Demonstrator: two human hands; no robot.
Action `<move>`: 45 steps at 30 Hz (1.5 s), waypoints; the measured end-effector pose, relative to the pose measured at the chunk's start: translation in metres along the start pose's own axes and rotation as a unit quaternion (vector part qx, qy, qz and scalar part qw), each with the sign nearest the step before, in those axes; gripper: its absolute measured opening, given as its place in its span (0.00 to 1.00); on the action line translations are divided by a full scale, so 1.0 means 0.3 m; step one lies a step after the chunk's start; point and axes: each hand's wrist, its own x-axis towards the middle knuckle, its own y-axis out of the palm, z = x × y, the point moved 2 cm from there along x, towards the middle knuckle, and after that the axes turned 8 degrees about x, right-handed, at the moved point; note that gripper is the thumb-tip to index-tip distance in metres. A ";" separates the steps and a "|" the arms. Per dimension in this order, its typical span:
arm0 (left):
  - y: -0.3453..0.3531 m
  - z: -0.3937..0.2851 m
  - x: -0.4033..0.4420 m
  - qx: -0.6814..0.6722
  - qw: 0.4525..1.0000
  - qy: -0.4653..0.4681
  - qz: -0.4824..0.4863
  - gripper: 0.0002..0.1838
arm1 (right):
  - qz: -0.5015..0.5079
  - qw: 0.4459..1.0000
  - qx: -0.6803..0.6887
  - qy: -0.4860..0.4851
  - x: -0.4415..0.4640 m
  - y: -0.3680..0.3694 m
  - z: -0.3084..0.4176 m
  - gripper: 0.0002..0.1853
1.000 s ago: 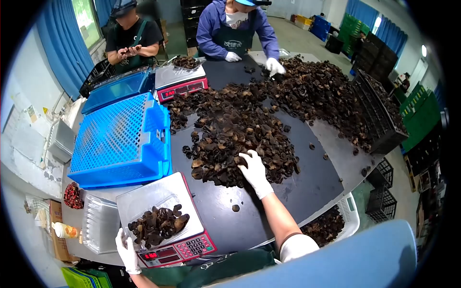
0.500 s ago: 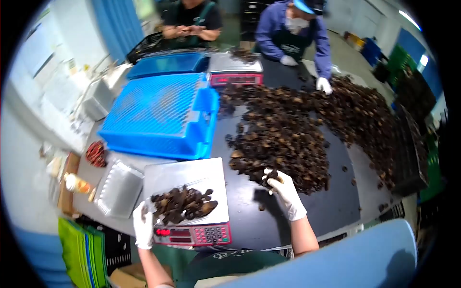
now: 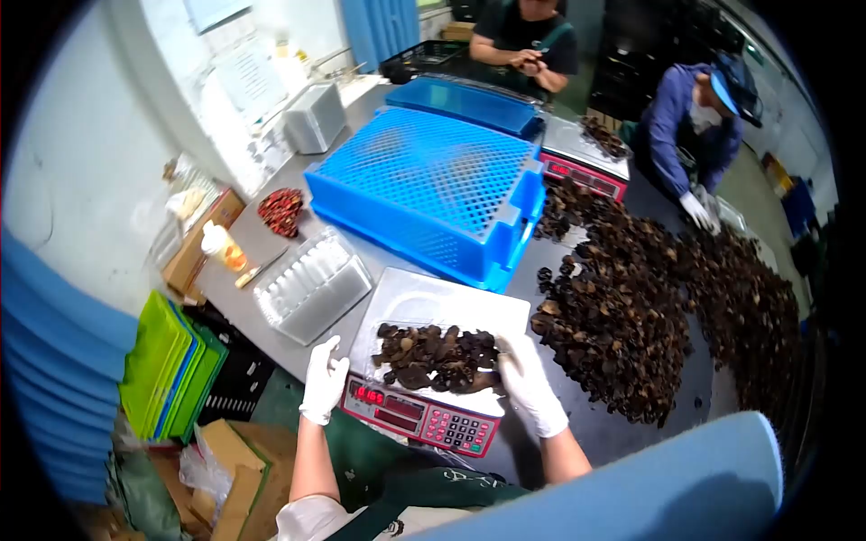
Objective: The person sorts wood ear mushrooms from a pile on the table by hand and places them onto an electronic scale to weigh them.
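A clear tray of dark dried fungus pieces [image 3: 433, 357] lies on the metal pan of a red digital scale [image 3: 419, 422], whose display is lit. My left hand [image 3: 325, 379], in a white glove, is at the left side of the tray, thumb and fingers apart, with nothing visible in it. My gloved right hand [image 3: 530, 383] is at the tray's right end, its fingers against the pieces there; the fingertips are partly hidden, and I cannot make out whether they grip anything. To the right spreads a big heap of the same fungus [image 3: 613, 316].
Blue crates [image 3: 424, 171] stand behind the scale. Clear empty trays [image 3: 313, 284], a bag of red pieces [image 3: 280, 212] and a bottle [image 3: 224, 246] lie at left. Another scale [image 3: 585, 158] is farther back. Two people [image 3: 693, 135] work across the table.
My right hand has moved from the heap, where it picked up a piece, to the tray on the scale. That piece no longer shows in it. The view has swung left.
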 end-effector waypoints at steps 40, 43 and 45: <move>0.413 -0.047 0.896 -0.444 0.885 -0.114 -0.088 0.25 | 0.042 0.899 0.348 0.260 0.407 0.037 -0.179 0.20; 0.417 -0.097 0.914 -0.414 0.909 -0.045 -0.013 0.31 | 0.030 0.879 0.398 0.260 0.344 0.002 -0.155 0.19; 0.370 -0.139 0.841 -0.371 0.928 -0.015 0.015 0.30 | 0.029 0.883 0.393 0.254 0.289 -0.050 -0.158 0.17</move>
